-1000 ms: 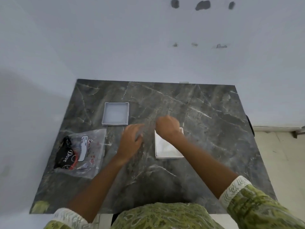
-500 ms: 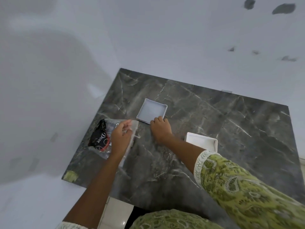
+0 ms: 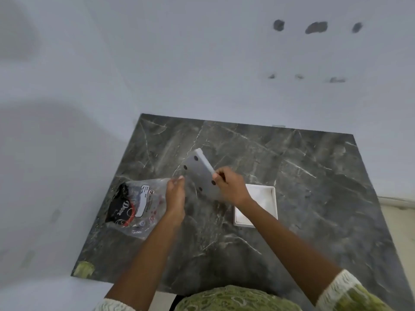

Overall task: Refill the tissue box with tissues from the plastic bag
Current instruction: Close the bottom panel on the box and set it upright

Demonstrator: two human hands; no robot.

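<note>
My right hand (image 3: 231,186) grips a grey square box part (image 3: 200,176) by its edge and holds it tilted above the table, its underside with four dark round feet facing me. The other white box part (image 3: 272,202) lies on the dark marble table (image 3: 314,198) just right of my right wrist, showing white inside. A clear plastic bag (image 3: 139,204) with a black "Dove" pack lies at the left. My left hand (image 3: 175,195) rests at the bag's right edge, fingers straight and together; whether it pinches the plastic is unclear.
A plain white wall stands behind and left of the table, with dark marks high up. A scrap of greenish tape (image 3: 84,268) sticks at the table's front left corner. Floor and a skirting edge (image 3: 397,202) show at the right.
My right hand has lifted the grey box part off the table and tipped it up. My left hand stays at the bag. The camera has swung back to the right.
</note>
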